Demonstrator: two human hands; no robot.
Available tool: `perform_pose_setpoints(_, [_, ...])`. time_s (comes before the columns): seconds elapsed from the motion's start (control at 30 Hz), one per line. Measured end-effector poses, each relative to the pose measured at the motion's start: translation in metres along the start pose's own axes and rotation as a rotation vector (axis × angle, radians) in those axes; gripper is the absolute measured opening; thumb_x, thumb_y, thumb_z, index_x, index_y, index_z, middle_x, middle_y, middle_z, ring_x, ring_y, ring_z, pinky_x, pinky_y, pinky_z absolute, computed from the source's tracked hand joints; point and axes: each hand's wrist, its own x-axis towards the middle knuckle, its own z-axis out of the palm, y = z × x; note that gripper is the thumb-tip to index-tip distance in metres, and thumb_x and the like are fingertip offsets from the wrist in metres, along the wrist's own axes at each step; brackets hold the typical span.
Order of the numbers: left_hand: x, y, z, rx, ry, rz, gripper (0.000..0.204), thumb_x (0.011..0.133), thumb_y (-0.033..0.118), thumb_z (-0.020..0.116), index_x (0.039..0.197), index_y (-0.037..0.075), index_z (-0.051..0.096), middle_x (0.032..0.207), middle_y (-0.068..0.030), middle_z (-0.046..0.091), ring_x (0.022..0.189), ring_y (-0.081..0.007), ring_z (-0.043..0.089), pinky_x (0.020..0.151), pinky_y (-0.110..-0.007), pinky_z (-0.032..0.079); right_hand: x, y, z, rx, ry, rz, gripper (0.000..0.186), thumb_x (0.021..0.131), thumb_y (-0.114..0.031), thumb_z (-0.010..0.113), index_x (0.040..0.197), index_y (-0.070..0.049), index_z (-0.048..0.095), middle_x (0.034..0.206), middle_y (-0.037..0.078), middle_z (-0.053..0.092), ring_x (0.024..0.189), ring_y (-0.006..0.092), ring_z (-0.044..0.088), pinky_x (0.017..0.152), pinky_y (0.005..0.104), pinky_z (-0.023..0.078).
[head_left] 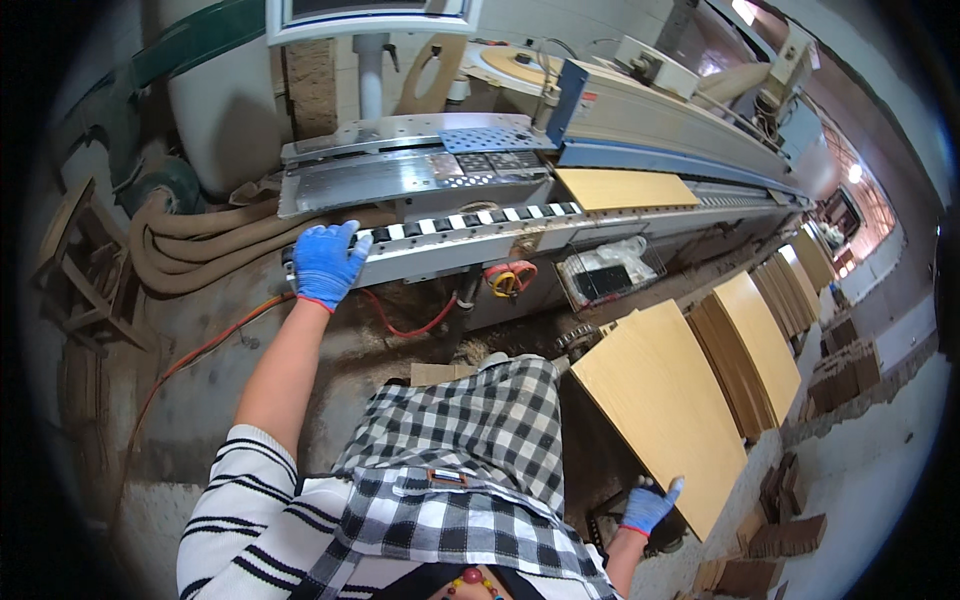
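My left hand (pixel 330 265), in a blue glove, rests on the near left end of a roller rail (pixel 430 252) with black and white rollers, its fingers curled over it. To the lower right, my right hand (pixel 650 507), also gloved in blue, grips the near edge of a light wooden panel (pixel 665 400). Its thumb shows at the panel's edge; the other fingers are partly hidden. This panel lies tilted at the near end of a row of panels. Another light panel (pixel 625 189) lies flat on the long machine, beyond the rail.
Stacks of wooden panels (pixel 755 340) run away to the right. The long machine (pixel 680 110) stretches across the far side. A wire basket (pixel 612 272) hangs below the rail. Ribbed hoses (pixel 190 245) and a wooden stool (pixel 90 265) stand at left; an orange hose (pixel 205 345) crosses the floor.
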Motion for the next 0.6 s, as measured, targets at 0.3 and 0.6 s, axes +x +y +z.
perform_pose_setpoints(0.3, [-0.016, -0.005, -0.021, -0.183, -0.090, 0.110, 0.060, 0.083, 0.045, 0.060, 0.131, 0.010, 0.049, 0.125, -0.0131, 0.056, 0.119, -0.0287, 0.049, 0.107, -0.043, 0.030, -0.026, 0.008, 0.026, -0.123, -0.231, -0.006, 0.028, 0.082, -0.025, 0.065, 0.102, -0.007, 0.058, 0.082, 0.006, 0.065, 0.058, 0.0152, 0.054, 0.062, 0.0302, 0.047])
perform_pose_setpoints(0.6, [-0.056, 0.046, -0.102, -0.342, -0.252, 0.318, 0.076, 0.076, 0.064, 0.060, 0.133, 0.014, 0.048, 0.144, -0.0170, 0.035, 0.135, -0.0370, 0.029, 0.110, -0.048, 0.023, -0.040, 0.102, 0.200, -0.199, -0.661, 0.303, 0.033, 0.085, -0.020, 0.060, 0.114, -0.005, 0.054, 0.098, 0.007, 0.061, 0.068, 0.0155, 0.054, 0.064, 0.0290, 0.045])
